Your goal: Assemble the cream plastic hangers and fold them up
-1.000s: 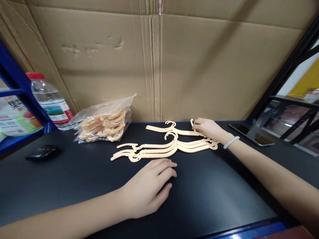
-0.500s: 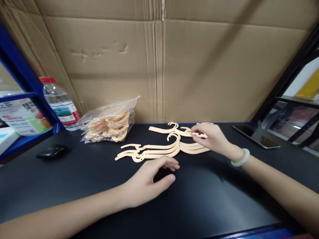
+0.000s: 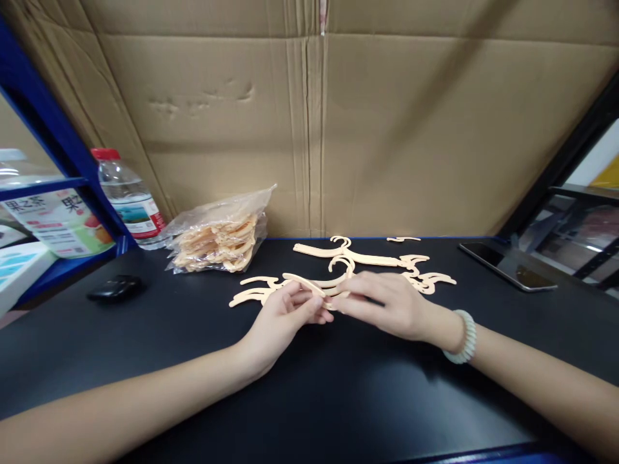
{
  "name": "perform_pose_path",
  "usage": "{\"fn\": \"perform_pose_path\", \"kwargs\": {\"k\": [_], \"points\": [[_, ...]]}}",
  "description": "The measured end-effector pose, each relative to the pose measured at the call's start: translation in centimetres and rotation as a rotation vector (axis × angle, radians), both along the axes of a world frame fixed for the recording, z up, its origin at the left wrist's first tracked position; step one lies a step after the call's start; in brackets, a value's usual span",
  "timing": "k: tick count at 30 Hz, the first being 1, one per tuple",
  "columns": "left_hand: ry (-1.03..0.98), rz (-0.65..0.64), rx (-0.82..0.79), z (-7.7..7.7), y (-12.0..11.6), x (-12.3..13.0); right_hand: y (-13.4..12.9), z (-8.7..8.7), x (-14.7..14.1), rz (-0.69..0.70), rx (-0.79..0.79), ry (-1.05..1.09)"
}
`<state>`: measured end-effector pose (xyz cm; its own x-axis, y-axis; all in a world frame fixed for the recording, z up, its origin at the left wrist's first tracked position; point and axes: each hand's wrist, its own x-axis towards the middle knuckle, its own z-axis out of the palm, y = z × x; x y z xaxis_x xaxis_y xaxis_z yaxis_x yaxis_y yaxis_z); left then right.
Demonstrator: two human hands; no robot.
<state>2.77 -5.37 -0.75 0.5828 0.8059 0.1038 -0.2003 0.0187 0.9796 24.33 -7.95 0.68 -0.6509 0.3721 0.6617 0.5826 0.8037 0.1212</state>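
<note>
My left hand (image 3: 290, 309) pinches a slim, curved cream plastic piece (image 3: 304, 283) near the middle of the black table. Fingertips of my right hand (image 3: 382, 303) are closed at the right end of that piece, close against the left fingertips. Just behind both hands lie cream hangers (image 3: 251, 296) with hooks, partly hidden by the hands. A further hanger part (image 3: 319, 252) lies behind them, with a hook at its centre. Small curved pieces (image 3: 430, 280) rest at the right ends of the hangers.
On the black table (image 3: 309, 399) a clear bag of cream pieces (image 3: 217, 241) stands at the back left, near a bottle (image 3: 130, 200) and a black mouse (image 3: 116, 288). A phone (image 3: 507, 265) and a small loose piece (image 3: 403, 239) lie at the back right.
My right hand has come left and toward me from the back hanger to meet my left hand. My left hand has closed on the slim piece. The view has shifted slightly.
</note>
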Motion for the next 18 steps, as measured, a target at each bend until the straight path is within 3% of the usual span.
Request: {"fn": "perform_pose_path", "kwargs": {"k": [2,8,12,18], "points": [[-0.003,0.032,-0.019,-0.2,-0.1,0.0,1.2,-0.4,1.7,-0.086,0.025,0.040],[0.038,0.036,0.002,-0.6,-0.3,-0.1,4.5,-1.2,7.3,-0.489,-0.258,0.054],[0.053,0.057,0.001,-0.4,-0.5,0.0,5.4,-2.0,8.6,-0.554,-0.352,-0.022],[-0.004,0.117,0.002,0.0,-0.6,0.1,5.5,-2.3,8.0,-0.558,-0.366,0.028]]}}
